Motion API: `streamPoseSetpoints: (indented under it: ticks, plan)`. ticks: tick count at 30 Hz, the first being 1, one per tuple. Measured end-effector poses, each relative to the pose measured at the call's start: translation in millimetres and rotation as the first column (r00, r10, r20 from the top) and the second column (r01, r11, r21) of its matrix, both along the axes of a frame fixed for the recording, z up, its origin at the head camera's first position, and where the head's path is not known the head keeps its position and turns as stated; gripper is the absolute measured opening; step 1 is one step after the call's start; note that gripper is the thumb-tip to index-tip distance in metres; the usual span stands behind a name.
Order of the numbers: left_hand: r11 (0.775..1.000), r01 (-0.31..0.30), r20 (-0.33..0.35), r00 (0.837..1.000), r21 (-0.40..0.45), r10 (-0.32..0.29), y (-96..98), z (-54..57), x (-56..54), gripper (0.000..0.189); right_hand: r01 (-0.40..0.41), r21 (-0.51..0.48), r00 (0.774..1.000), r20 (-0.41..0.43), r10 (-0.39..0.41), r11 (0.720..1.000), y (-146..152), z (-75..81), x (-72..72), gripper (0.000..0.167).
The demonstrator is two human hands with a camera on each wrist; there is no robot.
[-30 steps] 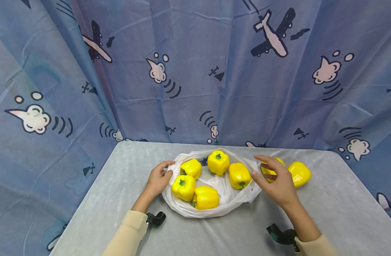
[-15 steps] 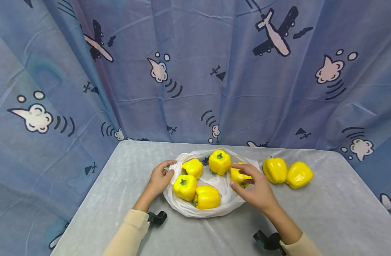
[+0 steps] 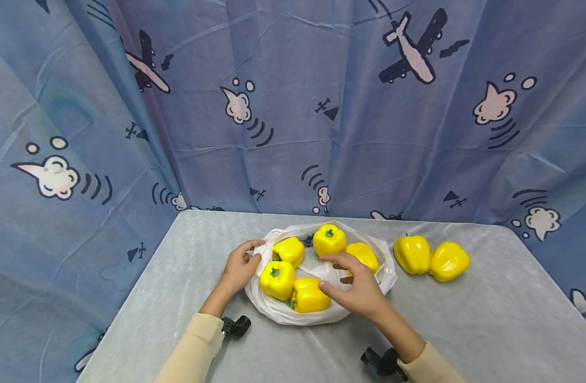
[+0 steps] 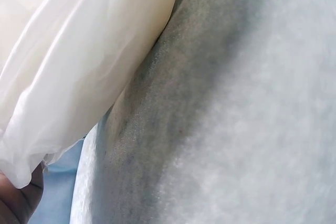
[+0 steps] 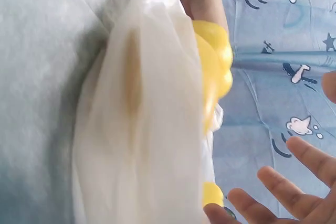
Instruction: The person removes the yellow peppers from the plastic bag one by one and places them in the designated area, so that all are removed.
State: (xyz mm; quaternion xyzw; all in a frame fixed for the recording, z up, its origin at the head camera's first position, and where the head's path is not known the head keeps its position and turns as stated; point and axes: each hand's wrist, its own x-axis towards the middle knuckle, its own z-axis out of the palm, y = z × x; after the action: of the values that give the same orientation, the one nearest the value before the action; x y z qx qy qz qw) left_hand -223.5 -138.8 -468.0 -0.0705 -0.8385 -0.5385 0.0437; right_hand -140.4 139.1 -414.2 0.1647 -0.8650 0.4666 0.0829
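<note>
A white plastic bag (image 3: 321,318) lies wide-mouthed on the table with several yellow bell peppers (image 3: 277,281) inside. At its left rim my left hand (image 3: 239,268) pinches the plastic between thumb and fingers; the left wrist view shows part of that hand (image 4: 18,198) against the bag (image 4: 89,66). Above the bag's right half hovers my right hand (image 3: 357,287), fingers spread and holding nothing. It partly covers the pepper on the right (image 3: 363,256). In the right wrist view the fingers (image 5: 286,187) reach out apart beside the bag (image 5: 157,103).
Two more yellow peppers, one upright (image 3: 411,254) and one on its side (image 3: 450,261), sit side by side to the right of the bag. A grey cloth covers the table (image 3: 489,319). Behind it hangs a blue printed curtain (image 3: 283,133).
My right hand has moved left from beside the two outer peppers to over the bag, uncovering them. The left hand keeps its place at the bag's rim.
</note>
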Motion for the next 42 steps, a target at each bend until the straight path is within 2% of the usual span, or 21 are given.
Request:
streamPoseSetpoints:
  ticks: [8, 17, 24, 30, 35, 42]
  plan:
    - [1.0, 0.006, -0.008, 1.0, 0.01, -0.006, 0.3, -0.4, 0.2, 0.033, -0.045, -0.016, 0.999, 0.018, 0.045, 0.999, -13.5, -14.7, -1.9, 0.041]
    - [1.0, 0.009, -0.003, 1.0, 0.016, -0.009, 1.0, -0.6, 0.4, 0.032, -0.007, 0.044, 0.998, 0.058, 0.005, 0.999, -25.2, -25.2, -2.3, 0.043]
    - [1.0, 0.012, -0.01, 1.0, 0.017, -0.012, 1.1, -0.9, -0.6, 0.032, 0.005, 0.108, 1.0, -0.001, -0.005, 0.994, -30.8, -32.2, -4.3, 0.045]
    - [0.999, 0.019, -0.018, 1.0, 0.035, -0.019, 1.3, -1.2, -1.1, 0.033, 0.028, 0.134, 0.999, 0.039, -0.034, 0.991, -33.8, -37.4, -4.2, 0.049]
    - [0.998, 0.016, -0.023, 1.0, 0.055, -0.015, 2.5, -0.3, 0.0, 0.034, 0.042, 0.155, 0.998, 0.037, -0.048, 0.987, -34.7, -39.9, -3.0, 0.05]
    - [0.998, 0.001, -0.03, 1.0, 0.068, 0.001, 4.3, 0.1, 1.3, 0.033, 0.033, 0.147, 0.997, 0.071, -0.043, 0.989, -34.8, -39.1, -3.2, 0.05]
